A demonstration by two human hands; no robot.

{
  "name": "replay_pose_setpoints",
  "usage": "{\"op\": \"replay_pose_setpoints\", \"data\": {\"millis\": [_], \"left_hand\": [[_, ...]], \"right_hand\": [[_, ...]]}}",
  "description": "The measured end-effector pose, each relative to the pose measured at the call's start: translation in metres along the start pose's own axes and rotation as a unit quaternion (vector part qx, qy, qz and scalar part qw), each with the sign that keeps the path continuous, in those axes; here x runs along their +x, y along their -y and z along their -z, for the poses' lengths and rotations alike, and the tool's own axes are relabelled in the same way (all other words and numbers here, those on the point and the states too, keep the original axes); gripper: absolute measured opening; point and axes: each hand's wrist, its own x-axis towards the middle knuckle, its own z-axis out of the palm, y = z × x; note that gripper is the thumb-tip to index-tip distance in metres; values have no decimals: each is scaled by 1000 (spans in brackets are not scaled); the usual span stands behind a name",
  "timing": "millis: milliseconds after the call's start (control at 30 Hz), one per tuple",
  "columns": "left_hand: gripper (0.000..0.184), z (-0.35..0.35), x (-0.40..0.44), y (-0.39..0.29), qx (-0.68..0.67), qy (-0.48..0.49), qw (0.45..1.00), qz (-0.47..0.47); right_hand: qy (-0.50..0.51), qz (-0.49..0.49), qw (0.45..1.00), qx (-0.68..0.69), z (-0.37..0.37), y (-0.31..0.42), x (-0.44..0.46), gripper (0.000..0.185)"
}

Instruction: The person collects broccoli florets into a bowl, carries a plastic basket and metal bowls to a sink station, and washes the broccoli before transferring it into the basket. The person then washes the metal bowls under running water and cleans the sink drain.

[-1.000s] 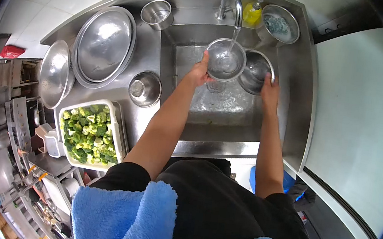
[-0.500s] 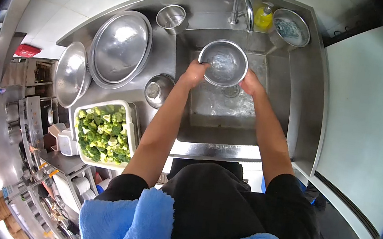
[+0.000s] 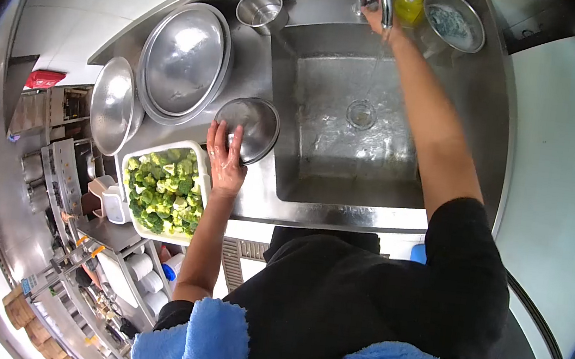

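Note:
My left hand [image 3: 226, 165] rests with fingers spread on an upturned steel bowl [image 3: 257, 130] on the counter. Beside that hand is a white tub [image 3: 205, 170] of cut broccoli [image 3: 164, 194]. At the back of the sink [image 3: 329, 184], my right hand [image 3: 376, 21] is closed at the faucet [image 3: 385, 3], its fingers partly hidden by the spout. A thin stream of water falls from the faucet towards the drain [image 3: 361, 115].
A steel cup [image 3: 259, 10], large oval lids or basins [image 3: 184, 61] and a colander [image 3: 112, 106] stand on the left counter. Right of the faucet are a yellow soap bottle [image 3: 409, 5] and a bowl with a soapy scouring pad [image 3: 454, 23].
The bowl that both hands held over the sink now lies upside down on the left counter, over where a smaller bowl stood. My left hand moved there with it; my right hand moved up to the faucet.

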Motion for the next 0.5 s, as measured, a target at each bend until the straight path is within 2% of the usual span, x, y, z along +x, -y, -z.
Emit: {"op": "replay_pose_setpoints", "data": {"millis": [67, 133, 233, 333, 400, 467, 500], "left_hand": [[93, -5, -13, -7, 18, 63, 997, 29], [97, -11, -28, -13, -10, 101, 993, 66], [94, -11, -42, -26, -13, 143, 986, 79], [79, -5, -38, -44, -22, 120, 987, 108], [70, -11, -31, -45, -34, 61, 991, 117], [67, -18, -5, -42, -22, 54, 987, 149], [67, -23, 10, -38, -15, 51, 984, 169]], "right_hand": [[26, 43, 991, -125, 11, -12, 20, 50], [66, -5, 960, -272, 27, -6, 42, 53], [19, 118, 909, -399, 51, 1, 31, 55], [-178, 147, 950, -211, 29, 41, -78, 44], [-192, 103, 956, -197, 23, -27, -115, 36], [-146, -90, 943, -286, 7, -123, -160, 35], [-55, -114, 941, -315, -2, -166, -184, 34]]}}
